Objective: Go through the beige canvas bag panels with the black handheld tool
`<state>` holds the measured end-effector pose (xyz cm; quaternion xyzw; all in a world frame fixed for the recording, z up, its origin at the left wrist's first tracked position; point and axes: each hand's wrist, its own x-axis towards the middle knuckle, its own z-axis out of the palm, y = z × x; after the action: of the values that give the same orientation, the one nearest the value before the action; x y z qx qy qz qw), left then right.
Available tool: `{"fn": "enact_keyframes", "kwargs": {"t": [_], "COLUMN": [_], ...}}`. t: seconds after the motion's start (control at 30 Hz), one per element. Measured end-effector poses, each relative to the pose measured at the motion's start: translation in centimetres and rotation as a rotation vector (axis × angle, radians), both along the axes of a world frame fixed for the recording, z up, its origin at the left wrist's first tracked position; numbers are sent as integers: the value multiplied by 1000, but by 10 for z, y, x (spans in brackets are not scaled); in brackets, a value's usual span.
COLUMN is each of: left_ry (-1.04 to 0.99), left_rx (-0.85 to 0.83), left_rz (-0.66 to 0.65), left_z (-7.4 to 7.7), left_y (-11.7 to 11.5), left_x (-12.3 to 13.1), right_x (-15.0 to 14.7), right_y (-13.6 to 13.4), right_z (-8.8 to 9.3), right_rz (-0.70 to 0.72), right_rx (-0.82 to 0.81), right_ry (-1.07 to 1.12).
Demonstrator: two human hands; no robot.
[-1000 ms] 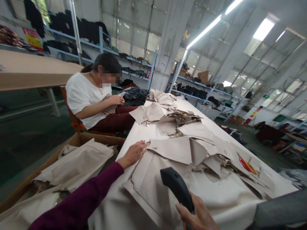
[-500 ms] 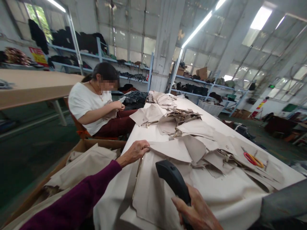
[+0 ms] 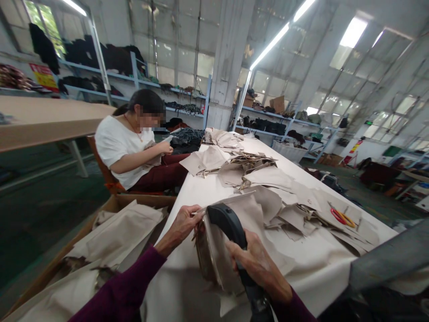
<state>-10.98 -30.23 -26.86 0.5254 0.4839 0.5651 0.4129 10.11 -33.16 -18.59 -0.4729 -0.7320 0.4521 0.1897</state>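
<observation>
My left hand [image 3: 182,226] pinches the upper corner of a beige fabric piece [image 3: 214,250] over the near end of the white table. My right hand [image 3: 259,264] is wrapped round the handle of a black handheld tool [image 3: 228,221]. The tool's curved head lies against the fabric's top edge, close beside my left fingers. Below the left hand, the side of the piece shows a brownish, shiny edge, blurred in part. More beige pieces [image 3: 271,179] lie in overlapping piles farther along the table.
Red-and-yellow scissors [image 3: 342,218] rest on the right-hand pile. At the left stands a cardboard box [image 3: 112,203] with beige fabric in it. Beyond it sits a person in a white top [image 3: 117,143]. A grey bar [image 3: 385,257] crosses the lower right.
The fabric corner in my left hand has come down-left and now hangs beside the tool. My right hand has brought the tool up and left to it. The view has shifted slightly.
</observation>
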Motion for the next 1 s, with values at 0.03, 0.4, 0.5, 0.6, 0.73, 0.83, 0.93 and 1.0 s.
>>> {"fn": "enact_keyframes", "kwargs": {"t": [0.03, 0.4, 0.5, 0.6, 0.73, 0.83, 0.93, 1.0], "left_ry": [2, -170, -417, -659, -403, -104, 114, 181], "left_rx": [13, -79, -104, -107, -51, 161, 323, 372], "left_rz": [5, 191, 152, 197, 401, 466, 510, 499], "left_z": [1, -19, -17, -17, -26, -28, -23, -19], "left_y": [-3, -2, -2, -1, 0, -7, -21, -29], "left_x": [3, 10, 18, 30, 43, 50, 59, 65], "right_x": [-2, 7, 22, 31, 43, 54, 60, 60], "right_y": [0, 5, -6, -19, -27, -30, -34, -38], "right_z": [0, 19, 17, 15, 15, 18, 24, 28], "right_rz": [-5, -81, -62, -66, -103, -127, -119, -99], "right_rx": [1, 58, 18, -9, -49, -56, -60, -67], "right_ry": [-7, -52, -73, -144, -197, -200, -180, -175]}}
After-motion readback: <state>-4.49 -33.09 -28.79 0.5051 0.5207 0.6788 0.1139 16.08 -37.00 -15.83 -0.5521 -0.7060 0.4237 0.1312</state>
